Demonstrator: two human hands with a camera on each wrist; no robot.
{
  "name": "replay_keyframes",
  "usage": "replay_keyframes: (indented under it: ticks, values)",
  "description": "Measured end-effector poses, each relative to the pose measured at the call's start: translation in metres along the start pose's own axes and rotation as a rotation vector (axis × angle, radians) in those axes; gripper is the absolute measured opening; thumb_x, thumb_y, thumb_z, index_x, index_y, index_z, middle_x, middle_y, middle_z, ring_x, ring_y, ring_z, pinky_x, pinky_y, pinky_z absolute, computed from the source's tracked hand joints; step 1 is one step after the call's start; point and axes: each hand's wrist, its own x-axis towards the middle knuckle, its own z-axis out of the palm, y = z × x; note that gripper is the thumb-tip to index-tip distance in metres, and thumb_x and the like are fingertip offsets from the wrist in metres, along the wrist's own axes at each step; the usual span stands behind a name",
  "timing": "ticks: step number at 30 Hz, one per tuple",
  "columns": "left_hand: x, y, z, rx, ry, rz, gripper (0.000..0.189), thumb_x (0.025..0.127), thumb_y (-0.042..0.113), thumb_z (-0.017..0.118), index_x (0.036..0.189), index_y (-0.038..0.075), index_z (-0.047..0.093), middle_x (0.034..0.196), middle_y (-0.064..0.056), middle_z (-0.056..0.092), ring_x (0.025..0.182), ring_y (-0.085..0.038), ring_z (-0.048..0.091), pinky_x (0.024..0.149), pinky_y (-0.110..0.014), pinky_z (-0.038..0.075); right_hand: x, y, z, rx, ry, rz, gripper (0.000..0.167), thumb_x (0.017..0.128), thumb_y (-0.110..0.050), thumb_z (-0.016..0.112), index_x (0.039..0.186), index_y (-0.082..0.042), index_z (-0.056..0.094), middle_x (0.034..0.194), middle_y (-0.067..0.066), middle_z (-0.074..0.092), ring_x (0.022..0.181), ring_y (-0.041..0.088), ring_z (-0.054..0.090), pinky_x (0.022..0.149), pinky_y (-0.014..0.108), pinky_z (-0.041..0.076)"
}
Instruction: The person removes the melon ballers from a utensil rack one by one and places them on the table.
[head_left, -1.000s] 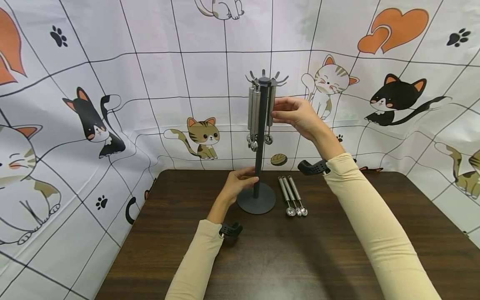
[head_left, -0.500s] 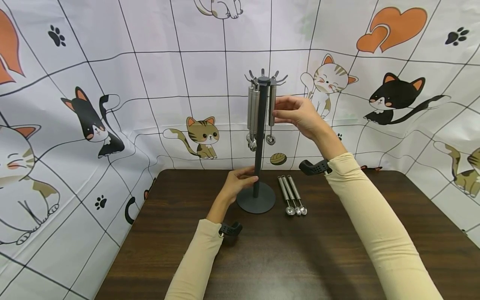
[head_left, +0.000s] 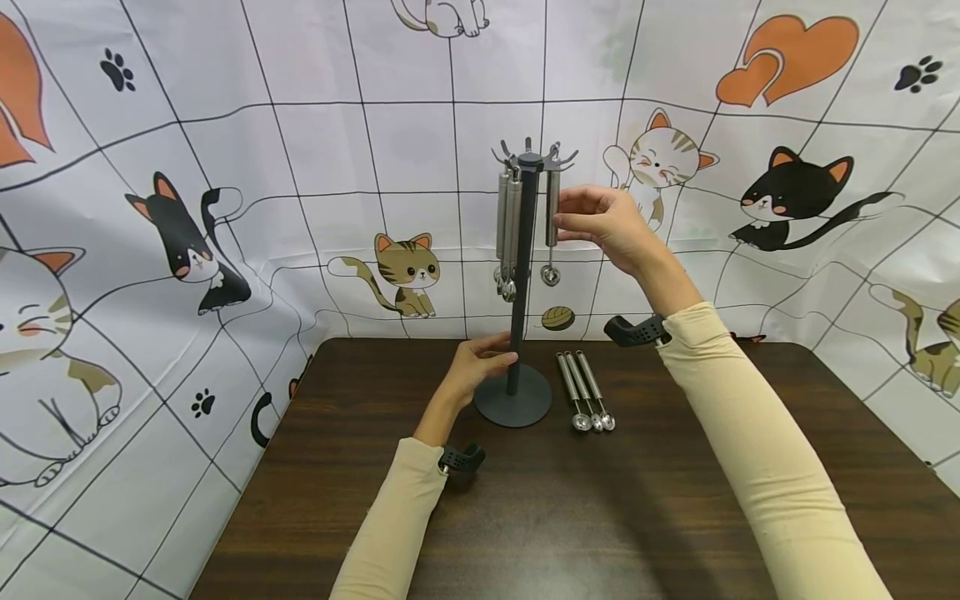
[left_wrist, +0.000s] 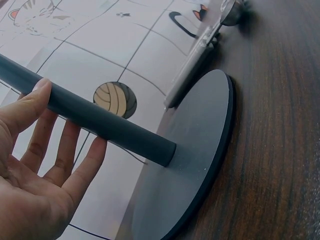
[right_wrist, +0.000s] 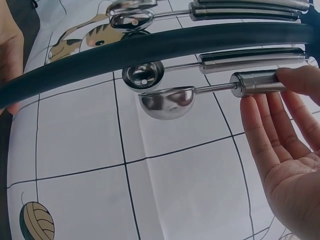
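Observation:
A dark grey rotating-style hook stand (head_left: 512,408) stands upright on the table, hooks at its top. My left hand (head_left: 476,368) grips its pole (left_wrist: 115,127) low down, thumb on one side and fingertips on the other. With my right hand (head_left: 607,225) I pinch the steel handle of a melon baller (head_left: 552,208) at the stand's right, its bowl (right_wrist: 167,105) hanging downward. The handle's top end is at a right-hand hook; whether it is on the hook I cannot tell. Several similar melon ballers (head_left: 510,221) hang close by on the stand.
Three more steel scoops (head_left: 583,392) lie side by side on the dark wooden table (head_left: 525,517), right of the stand's base. A white sheet with printed cats (head_left: 408,275) covers the walls behind and beside the table.
My right hand has moved slightly right and up, and the melon baller has shifted outward from the pole with it. The left hand stays on the pole.

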Motion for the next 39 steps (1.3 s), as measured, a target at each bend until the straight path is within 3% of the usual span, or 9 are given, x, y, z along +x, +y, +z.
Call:
replay_keyframes:
  ticks: [11,26,39]
  values:
    - [0.000,0.000,0.000,0.011,0.004,-0.009,0.047,0.092,-0.001,0.072,0.138,0.001,0.063,0.124,-0.015,0.067,0.091,-0.009,0.071,0.091,-0.039,0.063,0.000,-0.004,-0.004,-0.043,0.010,-0.004,0.023,0.092,0.010,0.067,0.104,-0.009,0.073,0.096,0.000,0.074,0.090,0.014,0.070,0.081,0.029,0.063]
    - [0.001,-0.001,0.000,0.011,0.008,-0.017,0.047,0.092,0.000,0.073,0.138,0.002,0.063,0.126,-0.016,0.066,0.090,-0.008,0.071,0.090,-0.037,0.063,-0.004,-0.004,-0.009,-0.036,0.018,0.011,0.022,0.091,0.009,0.069,0.105,-0.007,0.073,0.097,0.002,0.074,0.090,0.015,0.070,0.081,0.029,0.063]
    - [0.001,0.000,0.000,0.009,0.016,-0.024,0.046,0.092,0.000,0.073,0.137,0.001,0.064,0.125,-0.017,0.067,0.087,-0.008,0.071,0.091,-0.040,0.063,-0.020,0.016,-0.026,-0.065,0.033,0.070,0.019,0.092,0.006,0.070,0.107,-0.005,0.071,0.096,0.001,0.073,0.091,0.014,0.070,0.081,0.029,0.063]
